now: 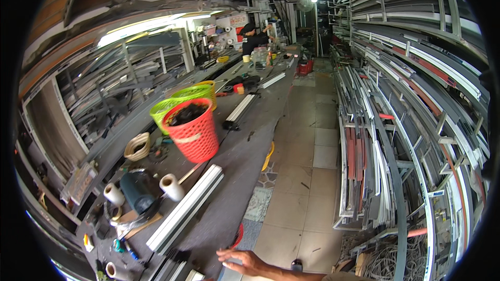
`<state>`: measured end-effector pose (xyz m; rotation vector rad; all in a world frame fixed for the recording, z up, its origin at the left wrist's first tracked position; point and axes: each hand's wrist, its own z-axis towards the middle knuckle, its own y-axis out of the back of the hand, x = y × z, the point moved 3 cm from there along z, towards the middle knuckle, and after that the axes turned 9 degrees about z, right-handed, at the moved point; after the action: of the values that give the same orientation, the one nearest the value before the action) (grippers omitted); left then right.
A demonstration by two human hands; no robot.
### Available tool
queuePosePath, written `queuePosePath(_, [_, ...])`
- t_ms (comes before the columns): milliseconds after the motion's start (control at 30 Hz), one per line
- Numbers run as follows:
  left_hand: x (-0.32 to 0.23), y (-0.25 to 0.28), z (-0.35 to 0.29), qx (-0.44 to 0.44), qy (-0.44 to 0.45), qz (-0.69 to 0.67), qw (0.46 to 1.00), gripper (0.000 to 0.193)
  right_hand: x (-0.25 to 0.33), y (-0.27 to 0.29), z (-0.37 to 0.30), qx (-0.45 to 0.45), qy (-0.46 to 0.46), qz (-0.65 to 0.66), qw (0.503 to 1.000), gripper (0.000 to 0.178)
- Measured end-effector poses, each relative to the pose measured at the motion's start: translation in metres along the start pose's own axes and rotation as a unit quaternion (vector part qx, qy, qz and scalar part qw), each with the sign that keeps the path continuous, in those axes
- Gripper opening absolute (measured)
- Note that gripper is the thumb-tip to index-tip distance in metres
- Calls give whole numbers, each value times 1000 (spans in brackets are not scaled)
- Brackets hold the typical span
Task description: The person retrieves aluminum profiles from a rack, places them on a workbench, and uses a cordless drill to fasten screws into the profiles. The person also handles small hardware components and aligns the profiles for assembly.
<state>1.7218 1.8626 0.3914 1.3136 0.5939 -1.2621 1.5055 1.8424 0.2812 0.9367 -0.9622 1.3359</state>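
Note:
My right hand reaches in from the lower edge, over the near right edge of the long grey workbench. Its fingers stretch leftward, with nothing visible in them. Just left of the fingertips, several short dark and white profile pieces are partly cut off by the picture's edge. Beyond them lies a bundle of white and dark profiles, slanting across the bench. A red rim shows beside the bench just past my hand. My left hand does not appear.
A red perforated basket with dark contents stands on the bench by green baskets, rolls and another profile bundle. Racks of long profiles line the right side of the tiled aisle. Another person stands far back.

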Motion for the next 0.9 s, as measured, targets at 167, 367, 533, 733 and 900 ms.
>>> queuePosePath(167, [-58, -152, 85, 170, -22, 31, 985, 13, -51, 143, -75, -38, -264, 20, 963, 31])
queuePosePath(367, [-84, -271, 153, 358, -38, 41, 932, 29, -87, 330, -167, -83, -354, -254, 896, 35])
queuePosePath(533, [-72, -351, 218, 422, -69, 27, 904, 30, -127, 403, -145, -321, -279, -86, 901, 25])
queuePosePath(733, [-49, -436, 328, 404, -64, 21, 912, 28, -176, 459, -34, -98, -322, -125, 933, 47])
queuePosePath(900, [-57, -506, 451, 373, -40, -1, 927, 26, -159, 565, 62, 35, -384, -248, 889, 52])
